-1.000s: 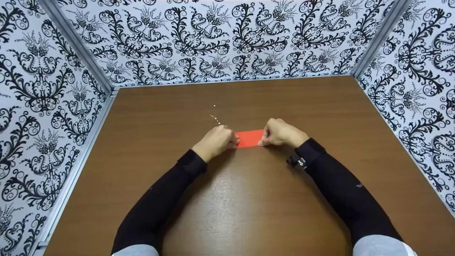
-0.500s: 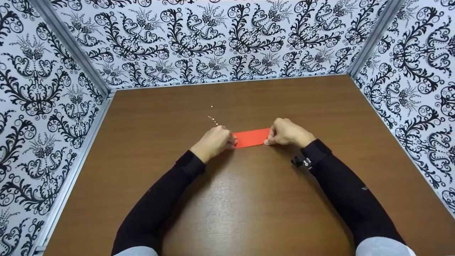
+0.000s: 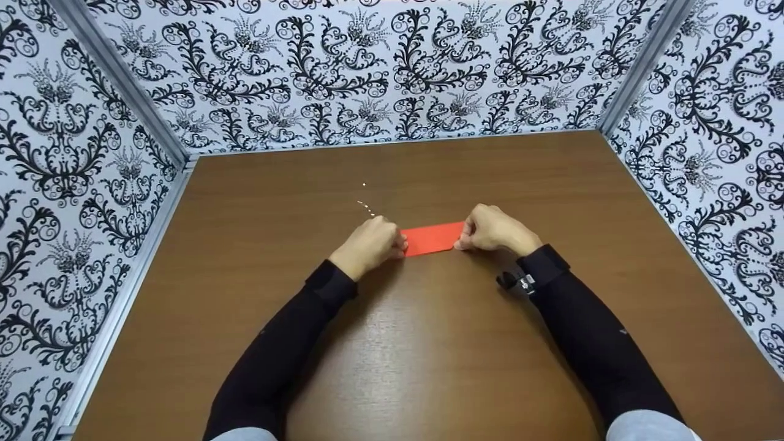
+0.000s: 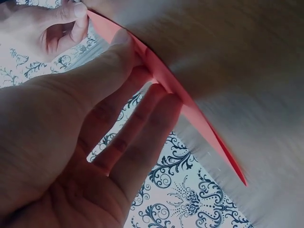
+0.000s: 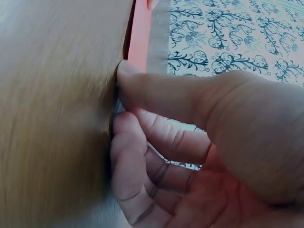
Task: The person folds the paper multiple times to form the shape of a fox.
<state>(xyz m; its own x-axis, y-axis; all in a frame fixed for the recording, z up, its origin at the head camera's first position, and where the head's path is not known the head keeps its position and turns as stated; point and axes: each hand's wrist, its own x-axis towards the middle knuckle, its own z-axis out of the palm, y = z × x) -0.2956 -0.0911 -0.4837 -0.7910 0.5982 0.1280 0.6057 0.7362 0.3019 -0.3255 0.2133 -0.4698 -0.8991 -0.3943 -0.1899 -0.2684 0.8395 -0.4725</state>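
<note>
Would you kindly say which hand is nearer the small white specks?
Left: the left hand is just this side of the white specks; the right hand is farther rightward.

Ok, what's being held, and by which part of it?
A thin rectangular orange-red strip, seemingly paper: the left hand pinches it partway along, the right hand at its right end.

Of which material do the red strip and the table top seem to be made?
Red strip: probably paper or thin card, matt; the left wrist view shows thin edges and a slight bend.
Table top: wood or wood-look laminate, smooth with a mild gloss; it shows brown grain and a soft light reflection. Which of the two stays open.
</note>
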